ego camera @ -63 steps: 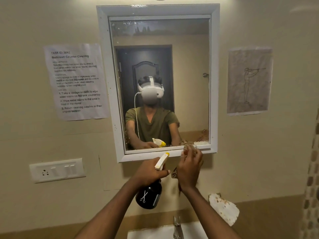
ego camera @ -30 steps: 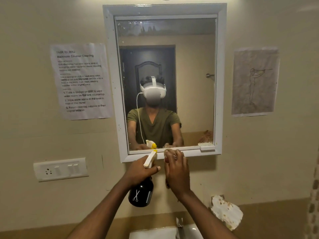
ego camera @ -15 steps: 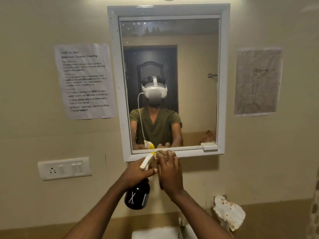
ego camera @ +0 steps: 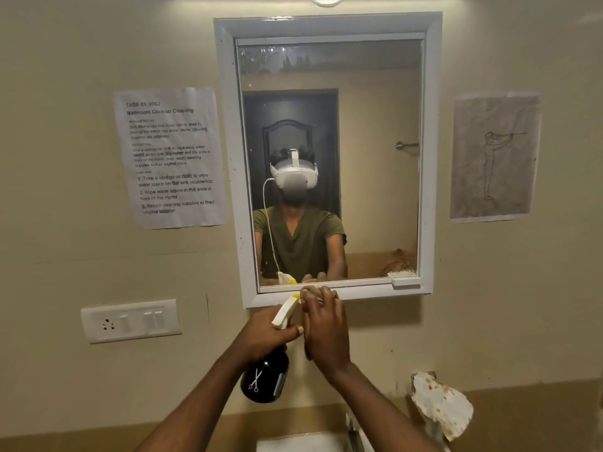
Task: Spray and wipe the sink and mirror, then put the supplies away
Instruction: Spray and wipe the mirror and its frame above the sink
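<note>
Head view: we find the left hand (ego camera: 266,337) closed around the neck of a dark spray bottle (ego camera: 265,380), its pale nozzle raised toward the mirror (ego camera: 329,158). The right hand (ego camera: 324,331) presses a cloth (ego camera: 308,293), barely visible at the fingertips, against the lower edge of the white frame (ego camera: 225,158). The glass shows specks near its top. The sink (ego camera: 293,445) is only partly visible at the bottom edge; we cannot tell its condition. We judge the mirror wipe to be in progress along the bottom frame, with upper glass possibly outstanding. Both supplies remain in hand; putting away is not yet done.
</note>
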